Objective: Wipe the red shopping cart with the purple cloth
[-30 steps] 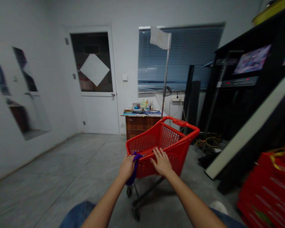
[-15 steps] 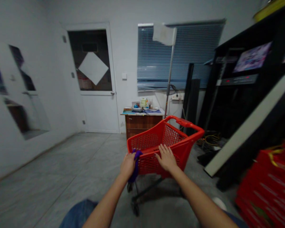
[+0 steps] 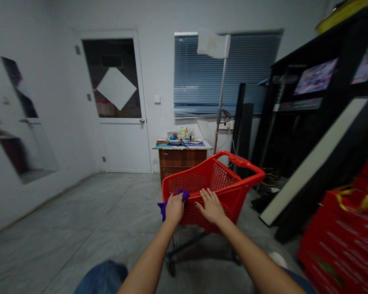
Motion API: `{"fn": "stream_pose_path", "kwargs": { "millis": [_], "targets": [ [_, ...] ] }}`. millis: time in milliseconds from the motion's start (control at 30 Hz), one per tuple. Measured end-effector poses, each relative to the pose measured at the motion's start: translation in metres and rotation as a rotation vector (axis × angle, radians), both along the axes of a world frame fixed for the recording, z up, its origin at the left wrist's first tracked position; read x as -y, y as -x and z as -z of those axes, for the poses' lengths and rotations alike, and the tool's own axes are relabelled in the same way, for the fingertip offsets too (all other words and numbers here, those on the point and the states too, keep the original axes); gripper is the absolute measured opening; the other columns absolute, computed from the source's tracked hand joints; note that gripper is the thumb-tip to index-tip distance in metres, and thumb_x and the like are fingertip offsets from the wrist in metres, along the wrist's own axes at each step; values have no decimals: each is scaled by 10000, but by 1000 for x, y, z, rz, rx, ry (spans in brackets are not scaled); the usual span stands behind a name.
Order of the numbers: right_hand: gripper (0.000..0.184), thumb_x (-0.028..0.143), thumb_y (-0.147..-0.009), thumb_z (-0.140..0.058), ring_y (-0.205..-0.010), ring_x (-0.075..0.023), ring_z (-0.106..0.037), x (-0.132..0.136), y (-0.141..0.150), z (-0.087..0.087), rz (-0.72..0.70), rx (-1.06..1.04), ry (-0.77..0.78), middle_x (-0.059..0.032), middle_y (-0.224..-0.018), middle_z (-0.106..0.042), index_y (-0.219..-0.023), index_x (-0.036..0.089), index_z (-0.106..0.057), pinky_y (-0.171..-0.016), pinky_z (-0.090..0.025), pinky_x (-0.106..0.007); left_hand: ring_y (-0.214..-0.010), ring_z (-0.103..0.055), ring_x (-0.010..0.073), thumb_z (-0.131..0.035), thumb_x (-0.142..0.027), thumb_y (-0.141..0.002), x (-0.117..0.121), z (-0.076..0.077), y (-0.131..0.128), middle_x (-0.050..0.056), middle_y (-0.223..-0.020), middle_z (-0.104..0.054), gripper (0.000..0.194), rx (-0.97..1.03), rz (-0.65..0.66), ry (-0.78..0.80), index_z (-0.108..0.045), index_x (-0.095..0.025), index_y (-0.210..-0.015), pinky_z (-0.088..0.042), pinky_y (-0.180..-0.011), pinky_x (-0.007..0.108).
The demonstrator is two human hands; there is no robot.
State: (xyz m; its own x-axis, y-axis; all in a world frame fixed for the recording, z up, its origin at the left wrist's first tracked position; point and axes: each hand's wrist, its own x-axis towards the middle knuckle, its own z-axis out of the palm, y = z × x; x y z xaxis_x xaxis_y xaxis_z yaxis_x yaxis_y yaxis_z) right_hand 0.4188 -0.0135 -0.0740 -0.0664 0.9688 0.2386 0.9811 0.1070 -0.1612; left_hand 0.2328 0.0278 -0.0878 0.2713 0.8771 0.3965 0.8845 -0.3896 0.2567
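Left hand (image 3: 174, 208) holds purple cloth (image 3: 162, 209) on red shopping cart (image 3: 221, 179), right hand (image 3: 211, 207) beside.

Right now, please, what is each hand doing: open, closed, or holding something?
Left hand: closed, holding a purple cloth against the red shopping cart.
Right hand: open, flat on the cart.

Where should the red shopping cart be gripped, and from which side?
Grip the red shopping cart by its raised handle at the far end, coming from beyond the cart: that bar stands clear of the basket, so fingers can wrap it. The near mesh wall, under the left hand and right hand, offers only shallow holds.
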Motion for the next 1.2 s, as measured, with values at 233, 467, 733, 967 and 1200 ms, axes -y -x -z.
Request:
{"fn": "stream_pose_path", "kwargs": {
  "millis": [233,467,733,967,1200],
  "targets": [
    [799,619,-975,-256,-1528,-297,-89,6,-19,1,204,9,-134,-126,-1633,-239,-1521,42,-347,-1237,-35,-442,-1084,-671,222,-369,-286,-998,-6,-2,53,107,-1139,-743,368,-39,-51,68,-668,-198,-1194,-395,-1062,377],
    [831,665,-953,-276,-1519,-330,-84,9,-11,8,146,-55,-166,-90,-1604,-333,-1501,52,-397,-1242,-35,-461,-1172,-635,241,-415,-263,-977,-2,-9,10,137,-1227,-708,373,-76,3,32,-630,-156,-1263,-358,-1126,404],
    [813,659,-960,-276,-1525,-309,-80,12,-5,5,88,-70,-146,-69,-1614,-313,-1518,77,-374,-1247,-67,-451,-1271,-565,208,-423,-160,-935,-5,9,-5,132,-1338,-640,462,-49,62,-60,-525,-163,-1385,-293,-1187,418],
    [844,678,-950,-260,-1528,-319,-62,12,15,5,116,-113,-132,-65,-1621,-294,-1530,72,-349,-1247,-56,-451,-1239,-585,222,-393,-229,-973,-19,2,23,100,-1297,-677,388,58,-94,23,-604,-222,-1299,-284,-1177,456],
    [826,667,-963,-219,-1532,-300,-71,16,24,3,88,-94,-109,-55,-1636,-241,-1542,88,-328,-1245,-62,-441,-1316,-525,201,-415,-184,-952,-10,1,-10,100,-1402,-603,446,37,101,4,-534,-211,-1381,-272,-1192,444]
  ]
}}
